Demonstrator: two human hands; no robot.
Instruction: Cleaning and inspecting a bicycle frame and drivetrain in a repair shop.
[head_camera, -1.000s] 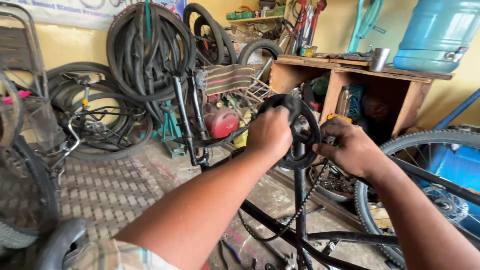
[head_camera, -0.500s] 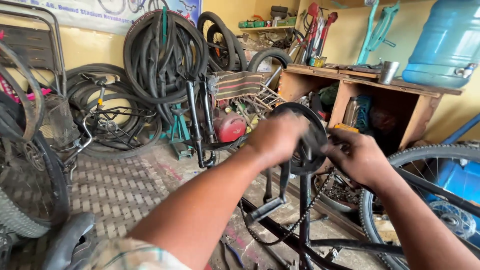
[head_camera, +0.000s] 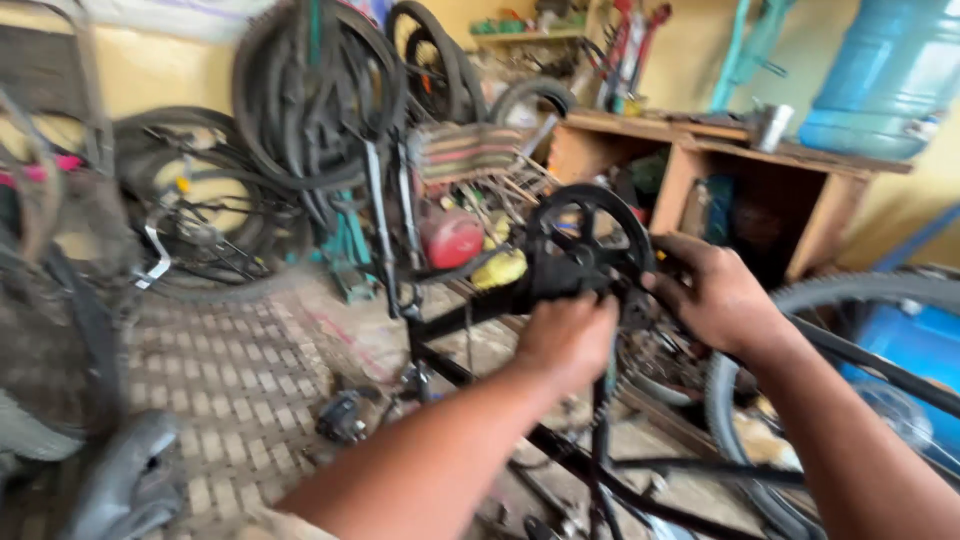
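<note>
Blur over the whole head view; edges smear, small parts at the crank unreadable. Chainring (head_camera: 590, 240), black and round with spokes, sits at centre frame on an upturned black bicycle frame (head_camera: 560, 455). Its lower half is hidden behind the left hand (head_camera: 568, 335). The chain below is only a dark streak. Lower frame tubes run out of the picture at the bottom.

Left hand: back toward the camera, fingers curled into a fist around the black crank arm (head_camera: 480, 305) just below the chainring, closed tight on it. Forearm comes up from bottom centre.

Right hand (head_camera: 715, 290): at the right rim of the chainring, fingers bent and touching its edge; fingertips are hidden behind the ring, so cannot tell whether they pinch it or only press. Forearm enters from the lower right corner.

A bicycle wheel (head_camera: 850, 290) stands just behind the right wrist, partly cut off at the right edge.

Large blue water bottle (head_camera: 885, 70) on the wooden workbench (head_camera: 720, 135), top cut off. Small metal cup (head_camera: 770, 125) beside it. Pale sheet at the top left of the yellow wall, mostly cropped. Black tyres (head_camera: 310, 90) hang at the back; red round tank (head_camera: 450, 238) below them.
</note>
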